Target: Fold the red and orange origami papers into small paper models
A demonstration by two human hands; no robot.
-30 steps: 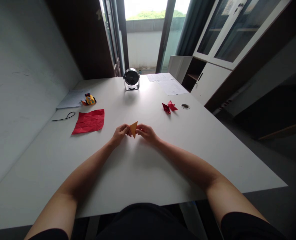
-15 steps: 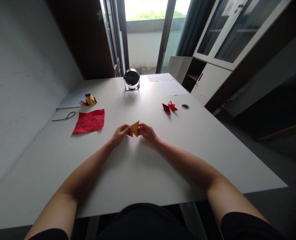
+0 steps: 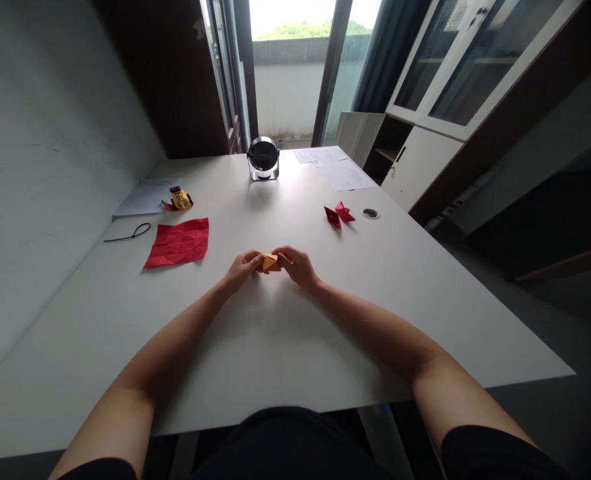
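Between my hands is a small folded piece of orange paper (image 3: 272, 263), held just above the white table (image 3: 285, 347). My left hand (image 3: 245, 268) pinches its left side, thumb on top. On the right side my right hand (image 3: 296, 265) grips it with thumb and fingers. The fingertips cover both ends of the paper. Farther left lies a creased sheet of red paper (image 3: 178, 243). Two folded red paper pieces rest to the right; one of them, a paper boat (image 3: 345, 212), is beside a diamond-shaped folded piece (image 3: 332, 217).
A yellow toy vehicle (image 3: 180, 198) and a black cable tie (image 3: 132, 233) lie at the left near some white sheets (image 3: 148, 197). A round black device on a stand (image 3: 264, 159) is at the back. Printed papers (image 3: 345, 175) and a cable hole (image 3: 370, 214) are at right.
The orange paper has gone from a pointed, triangular look to a shorter, boxier shape between my fingers. My hands have barely shifted. Everything else on the table lies as before.
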